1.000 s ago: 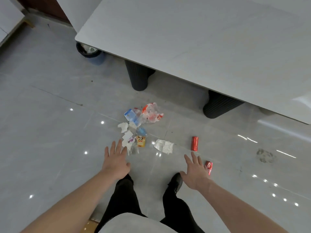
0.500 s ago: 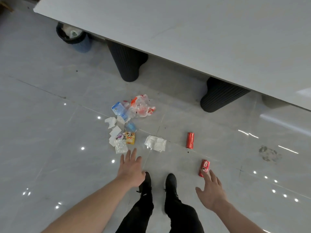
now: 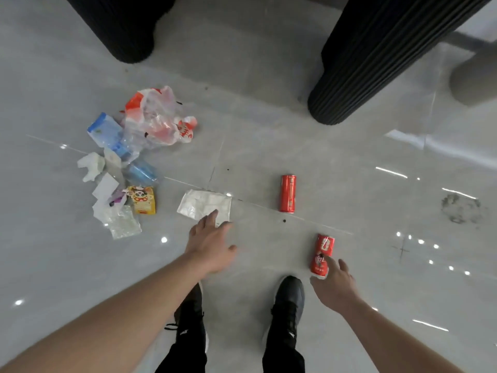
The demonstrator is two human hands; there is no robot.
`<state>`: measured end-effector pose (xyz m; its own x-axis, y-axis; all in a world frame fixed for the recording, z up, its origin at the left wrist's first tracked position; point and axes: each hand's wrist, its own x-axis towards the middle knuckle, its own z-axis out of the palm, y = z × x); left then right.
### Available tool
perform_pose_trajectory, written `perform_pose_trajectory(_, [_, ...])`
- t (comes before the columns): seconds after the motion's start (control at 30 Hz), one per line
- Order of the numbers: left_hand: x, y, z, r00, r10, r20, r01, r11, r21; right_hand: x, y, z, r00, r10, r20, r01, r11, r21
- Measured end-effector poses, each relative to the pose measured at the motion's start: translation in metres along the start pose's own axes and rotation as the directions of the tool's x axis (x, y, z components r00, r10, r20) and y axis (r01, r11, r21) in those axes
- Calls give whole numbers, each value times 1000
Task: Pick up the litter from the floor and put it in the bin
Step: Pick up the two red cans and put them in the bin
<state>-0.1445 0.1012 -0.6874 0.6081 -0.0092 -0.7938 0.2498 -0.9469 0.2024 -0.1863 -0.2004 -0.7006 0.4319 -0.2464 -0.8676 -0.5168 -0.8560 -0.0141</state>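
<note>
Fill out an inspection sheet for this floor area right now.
Surface: glossy grey tiled floor, dark smudge at right.
Job's things: two red cans, far and near; white wrapper; plastic bag; yellow snack packet; tissues. Bin: nothing seen.
Clutter: nothing seen.
Grips: left hand open over the wrapper; right hand open by the near can.
Cables: nothing seen.
Surroundings: ribbed black table legs; black shoes.

near can (image 3: 322, 253) is showing white lettering, too blurred to read | far can (image 3: 288, 193) is showing gold print, illegible | yellow packet (image 3: 142, 200) is bearing a panda pic, txt unreadable | red-white bag (image 3: 158, 118) print is unreadable
</note>
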Motion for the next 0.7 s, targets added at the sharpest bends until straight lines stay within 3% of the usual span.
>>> perform_pose_trajectory(0.23, [159,133,55,993,117,-13,-118,979,-164,132,45,29,1000,18,-6,-18,998,54])
perform_pose_trajectory(0.37, [215,171,87,995,102,5,-99,973,-208,177,65,52,1000,-4,3,3,995,98])
perform_pose_trajectory(0.53, [242,163,119,997,73,-20,-75,988,-135,208,76,80,1000,-29,9,26,974,224])
perform_pose_trajectory(0.7, [226,107,126,998,53,-19,-54,996,-64,213,51,93,991,-130,24,124,978,168])
